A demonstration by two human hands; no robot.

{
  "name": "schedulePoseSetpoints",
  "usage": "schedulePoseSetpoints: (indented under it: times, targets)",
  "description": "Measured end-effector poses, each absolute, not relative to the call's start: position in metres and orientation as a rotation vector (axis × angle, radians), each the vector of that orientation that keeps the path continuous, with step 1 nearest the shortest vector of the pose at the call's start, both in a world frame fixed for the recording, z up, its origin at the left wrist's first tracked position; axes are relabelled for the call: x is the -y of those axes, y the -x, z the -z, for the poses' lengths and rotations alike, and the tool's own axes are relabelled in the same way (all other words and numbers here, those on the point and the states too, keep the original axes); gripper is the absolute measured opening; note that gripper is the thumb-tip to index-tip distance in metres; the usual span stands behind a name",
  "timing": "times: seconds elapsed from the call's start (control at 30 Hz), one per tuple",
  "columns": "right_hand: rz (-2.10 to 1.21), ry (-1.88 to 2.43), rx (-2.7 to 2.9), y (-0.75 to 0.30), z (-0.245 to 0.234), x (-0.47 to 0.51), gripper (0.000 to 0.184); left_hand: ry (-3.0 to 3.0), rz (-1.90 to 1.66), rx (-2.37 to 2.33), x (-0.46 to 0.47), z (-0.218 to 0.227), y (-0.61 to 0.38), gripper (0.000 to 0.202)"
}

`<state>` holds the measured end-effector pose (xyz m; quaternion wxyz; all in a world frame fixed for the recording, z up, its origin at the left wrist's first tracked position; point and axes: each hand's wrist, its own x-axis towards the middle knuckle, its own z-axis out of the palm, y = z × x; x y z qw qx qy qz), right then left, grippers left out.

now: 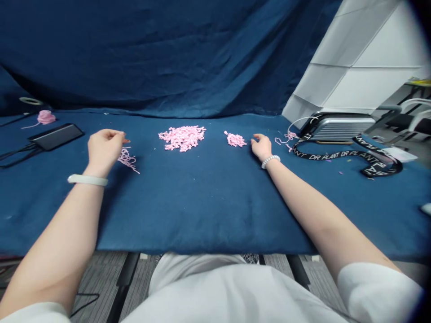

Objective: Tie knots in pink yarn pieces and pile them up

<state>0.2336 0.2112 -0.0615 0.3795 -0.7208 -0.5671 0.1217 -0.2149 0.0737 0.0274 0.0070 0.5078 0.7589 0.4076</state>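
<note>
Right hand [261, 147]: fingers curled, can't tell if apart; black lanyard [340, 154] at three o'clock reads "DR PLANT". Left hand [105, 150]: fingertips pinched together, hold unclear, pink strands [127, 160] at four.

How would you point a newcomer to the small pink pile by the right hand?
On the blue-covered table, find the right hand, which wears a beaded bracelet at the wrist. Just to its left lies a compact pink clump, clearly smaller than the wider pink heap further left.
</note>
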Motion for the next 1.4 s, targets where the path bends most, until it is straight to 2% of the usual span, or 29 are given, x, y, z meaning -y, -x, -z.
schedulePoseSetpoints:
  times: [0.13, 0.43, 0.7, 0.93, 1.03, 1.13, 1.23, 1.3, 1.4]
  targets:
    - [-0.287, 1.807, 1.432, -0.238, 0.061, -0.21, 0.051, -1.725, -0.768, -2.611, -0.069, -0.028, 0.24, 0.032]
    - [-0.246, 1.726, 1.497, -0.232, 0.064, -0.205, 0.057, -1.624, -0.448, -2.661, -0.066, -0.02, 0.279, 0.02]
    - [-0.204, 1.716, 1.576, -0.231, 0.066, -0.205, 0.055, -1.69, -0.563, -2.597, -0.075, -0.007, 0.28, 0.023]
    - [-0.207, 1.718, 1.597, -0.228, 0.066, -0.201, 0.052, -1.765, -0.624, -2.491, -0.083, -0.001, 0.268, 0.017]
    - [-0.192, 1.687, 1.586, -0.227, 0.062, -0.198, 0.05, -1.781, -0.951, -2.47, -0.079, -0.018, 0.254, 0.021]
    - [-0.139, 1.569, 1.595, -0.218, 0.046, -0.193, 0.046, -1.778, -1.366, -2.259, -0.073, -0.039, 0.236, 0.023]
    - [-0.132, 1.354, 1.62, -0.192, 0.016, -0.176, 0.04, -1.801, -1.524, -2.158, -0.07, -0.056, 0.21, 0.028]
    - [-0.248, 1.229, 1.652, -0.167, -0.008, -0.156, 0.039, -1.856, -1.574, -2.094, -0.068, -0.065, 0.186, 0.029]
    - [-0.726, 0.993, 1.86, -0.124, -0.038, -0.118, 0.048, -1.929, -1.506, -1.741, -0.061, -0.074, 0.139, 0.028]
